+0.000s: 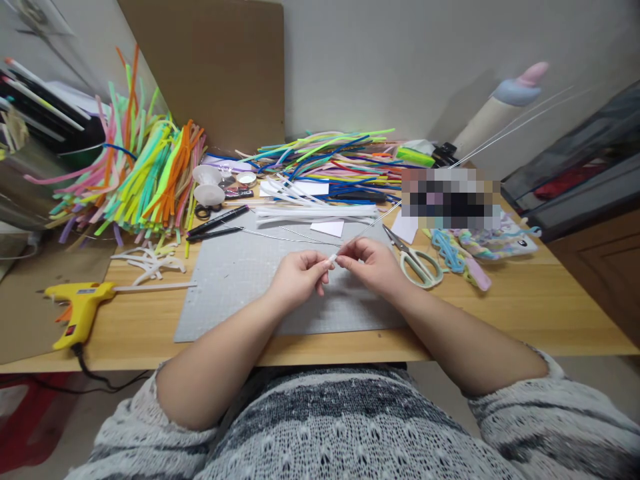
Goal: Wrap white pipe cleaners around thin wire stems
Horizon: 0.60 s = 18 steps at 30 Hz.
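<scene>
Above the grey cutting mat, my left hand and my right hand meet. Both pinch a small white piece between thumb and fingers; its exact kind is too small to make out. Thin silvery wires run from near my right fingers up to the far right. Scissors with pale green handles lie partly open just right of my right hand. Behind my hands is a bundle of white pipe cleaners.
A yellow glue gun lies at the left beside white pipe cleaner scraps. Coloured pipe cleaners stand bunched behind it, and more lie along the wall. Black markers rest on the mat's back left edge. Braided pastel pieces lie right.
</scene>
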Each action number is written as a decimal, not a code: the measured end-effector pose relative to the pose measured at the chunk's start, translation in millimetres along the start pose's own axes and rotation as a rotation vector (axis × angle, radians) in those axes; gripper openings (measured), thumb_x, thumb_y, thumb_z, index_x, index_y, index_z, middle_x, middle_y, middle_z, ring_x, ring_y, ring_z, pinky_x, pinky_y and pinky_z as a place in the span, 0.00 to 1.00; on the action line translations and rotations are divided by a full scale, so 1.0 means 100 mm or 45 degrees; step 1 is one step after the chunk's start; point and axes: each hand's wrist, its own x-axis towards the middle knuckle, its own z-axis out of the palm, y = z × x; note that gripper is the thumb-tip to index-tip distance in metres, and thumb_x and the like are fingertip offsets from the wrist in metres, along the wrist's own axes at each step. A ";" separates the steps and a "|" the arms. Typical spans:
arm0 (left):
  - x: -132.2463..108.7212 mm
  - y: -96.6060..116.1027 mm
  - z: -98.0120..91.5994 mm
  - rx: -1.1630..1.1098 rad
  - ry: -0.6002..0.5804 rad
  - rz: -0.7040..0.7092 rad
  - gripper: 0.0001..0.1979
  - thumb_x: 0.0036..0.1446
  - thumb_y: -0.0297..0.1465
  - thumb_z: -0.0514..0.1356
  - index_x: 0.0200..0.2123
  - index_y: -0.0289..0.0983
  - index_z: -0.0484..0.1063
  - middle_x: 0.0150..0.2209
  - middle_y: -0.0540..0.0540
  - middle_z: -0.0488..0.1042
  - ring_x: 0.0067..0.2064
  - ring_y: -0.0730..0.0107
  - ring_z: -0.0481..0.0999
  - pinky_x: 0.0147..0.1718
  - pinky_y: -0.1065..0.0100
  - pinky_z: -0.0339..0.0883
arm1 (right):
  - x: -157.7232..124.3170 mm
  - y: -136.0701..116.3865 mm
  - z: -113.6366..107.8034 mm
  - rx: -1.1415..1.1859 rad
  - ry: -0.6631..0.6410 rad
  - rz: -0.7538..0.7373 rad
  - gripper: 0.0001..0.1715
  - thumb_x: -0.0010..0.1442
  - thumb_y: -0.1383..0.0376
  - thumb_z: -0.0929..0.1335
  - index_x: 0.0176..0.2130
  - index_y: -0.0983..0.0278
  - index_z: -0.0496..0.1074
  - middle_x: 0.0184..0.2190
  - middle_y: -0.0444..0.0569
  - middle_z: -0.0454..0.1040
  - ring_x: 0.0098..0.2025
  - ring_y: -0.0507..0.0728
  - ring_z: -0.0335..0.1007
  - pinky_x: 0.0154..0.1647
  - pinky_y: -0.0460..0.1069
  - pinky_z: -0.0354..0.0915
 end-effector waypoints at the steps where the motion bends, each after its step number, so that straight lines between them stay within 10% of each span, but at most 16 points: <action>1: 0.00 -0.01 0.00 0.030 0.006 0.019 0.09 0.53 0.33 0.57 0.26 0.32 0.68 0.19 0.53 0.68 0.15 0.81 0.66 0.16 0.76 0.56 | 0.00 0.00 0.01 -0.012 -0.008 0.035 0.11 0.52 0.60 0.68 0.28 0.66 0.72 0.24 0.47 0.74 0.26 0.51 0.66 0.28 0.47 0.61; 9: -0.02 -0.01 0.00 0.180 0.018 0.046 0.11 0.54 0.35 0.57 0.28 0.33 0.70 0.20 0.53 0.68 0.16 0.80 0.66 0.17 0.75 0.57 | 0.00 -0.01 0.05 0.482 -0.150 0.114 0.13 0.52 0.57 0.69 0.32 0.65 0.75 0.30 0.48 0.76 0.33 0.53 0.72 0.38 0.49 0.66; 18: -0.03 0.09 -0.03 -0.296 -0.289 -0.200 0.11 0.51 0.36 0.59 0.30 0.32 0.70 0.21 0.52 0.69 0.15 0.83 0.65 0.15 0.77 0.51 | -0.01 -0.04 0.06 0.645 -0.077 0.098 0.12 0.47 0.57 0.73 0.23 0.65 0.74 0.26 0.46 0.73 0.30 0.51 0.68 0.35 0.47 0.65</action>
